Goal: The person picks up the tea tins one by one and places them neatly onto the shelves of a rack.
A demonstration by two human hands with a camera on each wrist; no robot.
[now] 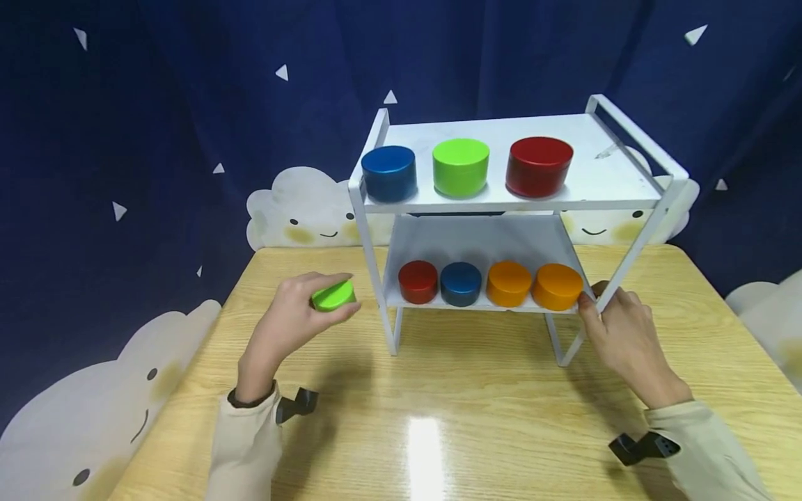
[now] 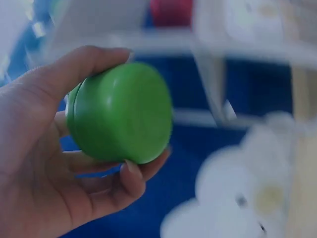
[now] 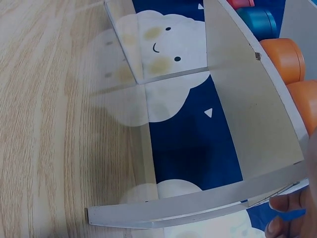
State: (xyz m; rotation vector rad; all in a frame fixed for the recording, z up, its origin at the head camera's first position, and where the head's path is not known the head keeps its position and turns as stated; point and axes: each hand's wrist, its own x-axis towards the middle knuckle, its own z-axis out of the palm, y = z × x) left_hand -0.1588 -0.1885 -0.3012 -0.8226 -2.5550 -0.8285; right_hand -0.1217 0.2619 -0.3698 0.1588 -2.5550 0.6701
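My left hand (image 1: 294,309) holds a small round green tin (image 1: 334,296) above the table, left of a white two-tier rack (image 1: 476,207). Seen from the left wrist, the thumb lies along one side of the green tin (image 2: 126,111) and curled fingers support the other. At the rack's right front leg, my right hand (image 1: 623,334) grips the frame, its thumb beside the outermost orange tin (image 1: 556,287). Only some fingertips (image 3: 280,203) show in the right wrist view, by the rack's leg; the rest of that hand is mostly out of frame.
On the top shelf stand a blue tin (image 1: 389,174), a green tin (image 1: 460,168) and a red tin (image 1: 539,167). The lower shelf carries a red tin (image 1: 418,282), a blue tin (image 1: 460,284) and another orange tin (image 1: 509,284). The rack stands on a wooden table (image 1: 376,403).
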